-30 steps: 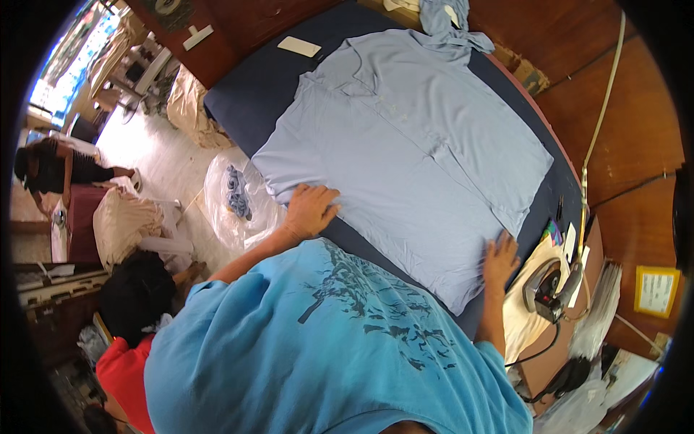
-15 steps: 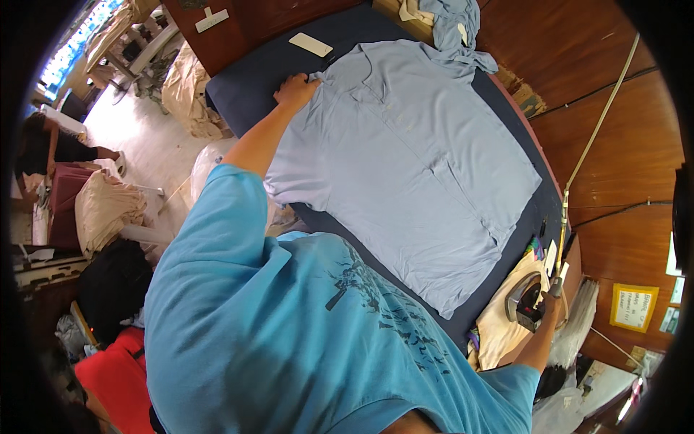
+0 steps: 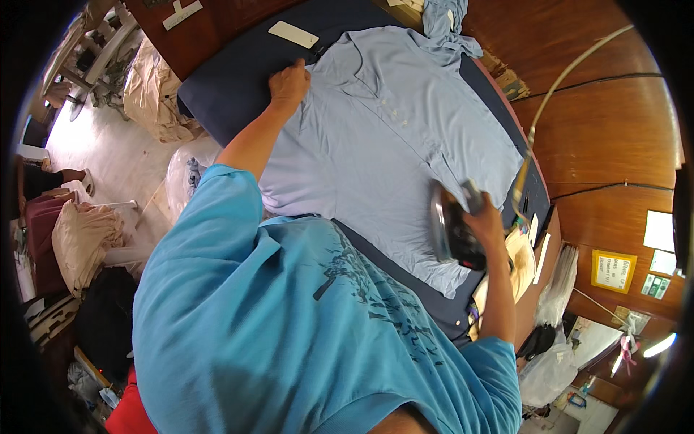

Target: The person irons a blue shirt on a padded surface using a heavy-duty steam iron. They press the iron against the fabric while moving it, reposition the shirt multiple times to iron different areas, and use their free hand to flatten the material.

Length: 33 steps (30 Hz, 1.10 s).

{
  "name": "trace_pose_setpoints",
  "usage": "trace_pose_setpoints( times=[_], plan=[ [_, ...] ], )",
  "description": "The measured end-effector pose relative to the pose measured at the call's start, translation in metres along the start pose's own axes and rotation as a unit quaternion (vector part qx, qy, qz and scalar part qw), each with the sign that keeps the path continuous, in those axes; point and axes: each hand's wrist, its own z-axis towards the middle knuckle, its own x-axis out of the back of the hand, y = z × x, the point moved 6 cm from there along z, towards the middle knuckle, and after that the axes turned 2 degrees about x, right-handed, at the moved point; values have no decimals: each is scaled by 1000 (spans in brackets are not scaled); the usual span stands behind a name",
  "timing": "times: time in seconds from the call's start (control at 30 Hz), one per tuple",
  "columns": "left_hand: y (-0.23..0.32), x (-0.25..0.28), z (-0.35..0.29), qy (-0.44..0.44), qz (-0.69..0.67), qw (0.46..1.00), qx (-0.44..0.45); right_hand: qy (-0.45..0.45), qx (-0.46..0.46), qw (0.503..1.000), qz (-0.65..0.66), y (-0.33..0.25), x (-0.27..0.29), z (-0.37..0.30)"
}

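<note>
A light blue shirt (image 3: 390, 152) lies spread over a dark blue padded table (image 3: 224, 90), its neckline toward the far side. My left hand (image 3: 290, 85) is closed on the shirt's edge near the shoulder, its fingertips partly hidden. In my right hand (image 3: 487, 220) is a dark iron (image 3: 457, 228) with a shiny soleplate, gripped by the handle. Over the lower part of the shirt the iron is tilted; whether it touches the cloth I cannot tell. A pale hose (image 3: 530, 141) runs from the upper right down toward the iron.
A cream cloth pad (image 3: 506, 271) lies at the table's right end. Bunched light blue cloth (image 3: 441, 25) and a white card (image 3: 293, 34) are at the far side. Wooden panelling (image 3: 600, 130) borders the right. Piled beige cloth (image 3: 87, 242) and another person's arm (image 3: 54, 179) are at left.
My right hand has lifted the iron off the cream pad and brought it left over the shirt. My left hand stays at the shirt's shoulder. The view has shifted slightly.
</note>
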Motion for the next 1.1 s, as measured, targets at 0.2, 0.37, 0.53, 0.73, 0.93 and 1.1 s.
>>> trace_pose_setpoints(
  times=[0.2,0.37,0.53,0.73,0.93,1.1],
  plan=[
    [-6,34,-43,-5,-63,996,63,13,163,986,32,-158,-39,65],
    [-20,48,-97,-116,-110,983,87,29,187,981,30,-261,-44,104],
    [-34,53,-100,-96,-123,978,141,41,240,970,1,-313,-49,138],
    [-41,47,-102,-89,-116,976,163,2,299,953,-43,-322,-61,109],
    [-35,53,-105,-91,-109,977,158,19,299,954,-2,-335,-55,123],
    [-36,58,-108,-81,-131,977,147,3,289,957,-10,-353,-57,136]
  ],
)
